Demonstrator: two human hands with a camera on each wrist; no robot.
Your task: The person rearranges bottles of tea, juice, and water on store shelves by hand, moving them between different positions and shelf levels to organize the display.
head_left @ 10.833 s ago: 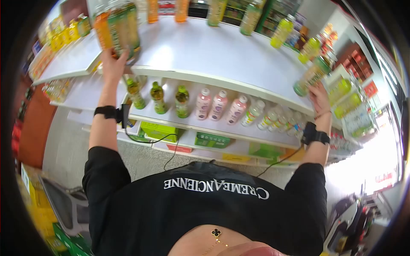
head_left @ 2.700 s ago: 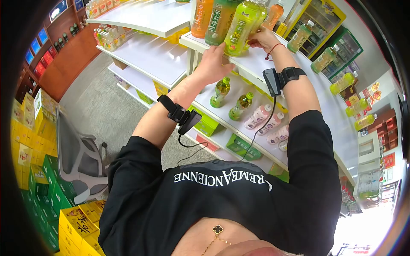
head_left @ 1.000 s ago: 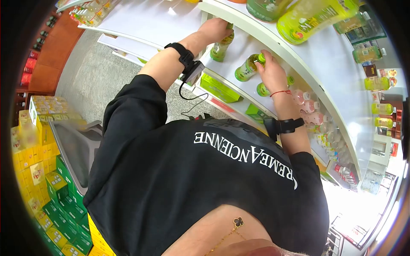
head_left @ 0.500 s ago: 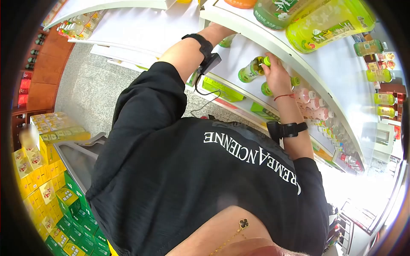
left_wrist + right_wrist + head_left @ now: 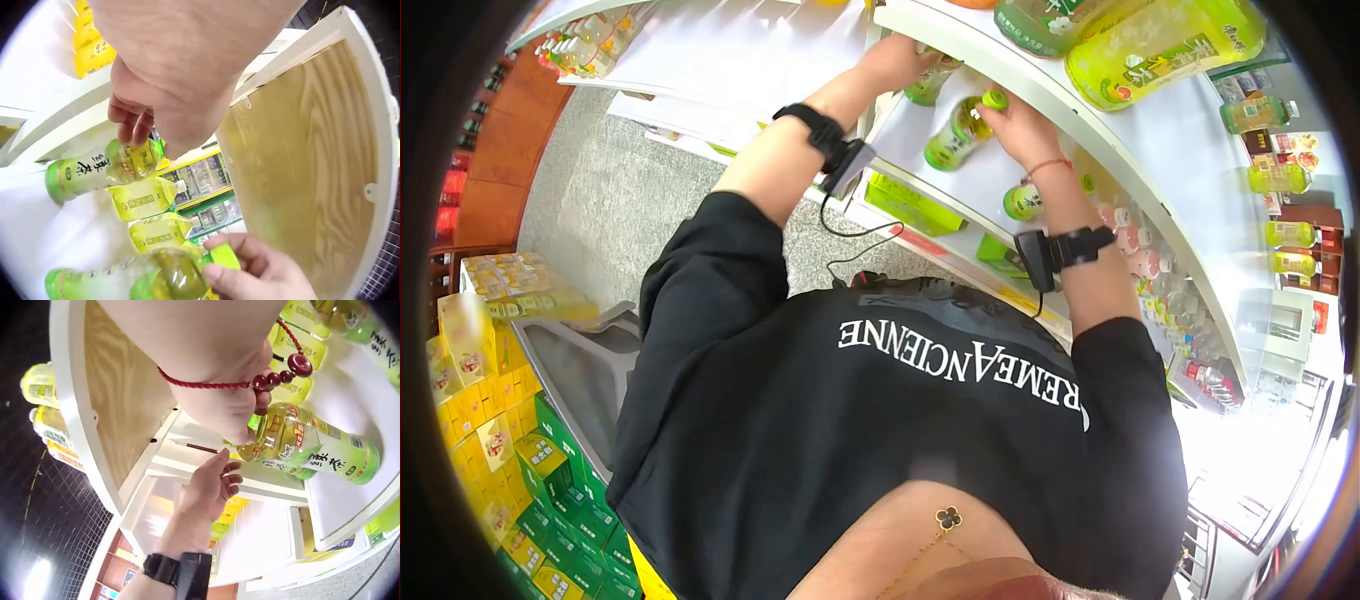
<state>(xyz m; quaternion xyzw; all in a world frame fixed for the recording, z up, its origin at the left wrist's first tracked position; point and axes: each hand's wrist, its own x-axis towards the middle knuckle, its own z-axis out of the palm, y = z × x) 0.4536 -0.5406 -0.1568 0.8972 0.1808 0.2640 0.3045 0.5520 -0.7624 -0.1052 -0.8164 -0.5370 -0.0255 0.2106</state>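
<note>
My right hand (image 5: 1022, 128) pinches the green cap of a green tea bottle (image 5: 956, 138), which leans over the lower shelf. In the left wrist view, the thumb and fingers of that hand meet round the cap (image 5: 223, 256). My left hand (image 5: 897, 62) is at the top of another green tea bottle (image 5: 81, 175), near the shelf's left end. Seen from the right wrist, the left hand's fingers (image 5: 232, 478) are loosely bent, with nothing between them. A third green tea bottle (image 5: 1022, 203) stands to the right, partly behind the right forearm.
The upper shelf's edge (image 5: 1050, 92) overhangs both hands. Large lime-yellow bottles (image 5: 1165, 55) and a green one (image 5: 1040, 25) stand on it. Pink bottles (image 5: 1135, 240) line the lower shelf to the right. A grey chair (image 5: 580, 370) and stacked cartons (image 5: 490, 400) are at left.
Earlier both hands handled bottles on the upper shelf; now they are at the lower one. Since half a second ago, my left hand has drawn back, and my right has moved left with its bottle.
</note>
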